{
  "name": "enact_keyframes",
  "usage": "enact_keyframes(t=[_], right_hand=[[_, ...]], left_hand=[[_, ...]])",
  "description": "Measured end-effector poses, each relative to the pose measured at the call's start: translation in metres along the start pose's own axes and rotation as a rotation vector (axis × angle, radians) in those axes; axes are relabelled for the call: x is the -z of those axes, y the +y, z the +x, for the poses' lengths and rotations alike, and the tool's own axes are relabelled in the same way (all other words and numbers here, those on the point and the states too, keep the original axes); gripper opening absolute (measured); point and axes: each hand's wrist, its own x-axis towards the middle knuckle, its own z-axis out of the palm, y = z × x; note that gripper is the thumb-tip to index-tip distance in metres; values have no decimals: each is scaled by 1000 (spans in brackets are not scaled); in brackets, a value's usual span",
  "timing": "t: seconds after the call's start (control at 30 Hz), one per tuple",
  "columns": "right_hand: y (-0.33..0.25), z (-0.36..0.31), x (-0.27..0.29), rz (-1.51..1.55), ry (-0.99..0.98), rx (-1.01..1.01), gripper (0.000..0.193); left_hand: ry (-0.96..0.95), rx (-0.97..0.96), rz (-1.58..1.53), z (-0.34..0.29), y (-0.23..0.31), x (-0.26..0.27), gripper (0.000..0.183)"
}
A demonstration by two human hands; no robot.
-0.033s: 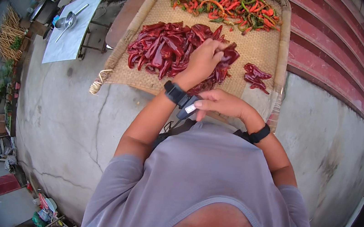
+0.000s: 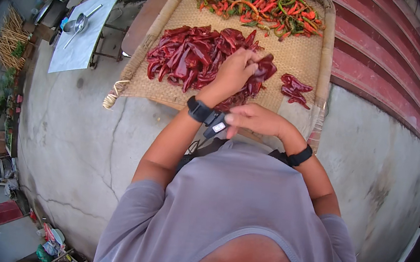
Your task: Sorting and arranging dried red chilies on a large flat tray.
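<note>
My left hand (image 2: 236, 72) reaches over the near part of a woven tray (image 2: 297, 55), its fingers closed on a dark red dried pepper (image 2: 265, 69). Beneath and beside it lies a large heap of glossy dark red peppers (image 2: 188, 56). My right hand (image 2: 258, 119) is held nearer my body, by the tray's front edge. Its thumb and fingers are apart, close to the black device (image 2: 216, 125) strapped at my left wrist; whether they touch it is hard to see. To the right sits a small separate cluster of dark red peppers (image 2: 296, 91).
Thinner red, orange and green chillies (image 2: 261, 6) are spread over the tray's far end. At the left, a pale table (image 2: 82, 34) bears a metal ladle (image 2: 80, 22). Red steps or slats (image 2: 384, 58) run along the right, above a cracked concrete floor (image 2: 86, 141).
The pepper at my left fingertips has shifted and turned slightly. My left hand has moved a little; my right hand stays almost in place.
</note>
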Motion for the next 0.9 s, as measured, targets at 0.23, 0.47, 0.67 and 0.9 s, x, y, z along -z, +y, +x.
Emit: enact_keyframes(t=[0.23,0.47,0.67,0.9], right_hand=[[-8,-41,35,-43,524,109,25],[20,-23,38,-217,761,137,37],[13,-43,60,-336,981,53,41],[46,-38,132,-1548,1266,-16,33]], left_hand=[[-173,201,-395,-23,13,23,18],[-136,151,-489,-31,-1,-3,13],[7,395,-672,-46,-12,1,10],[-180,487,-581,-52,-10,0,24]])
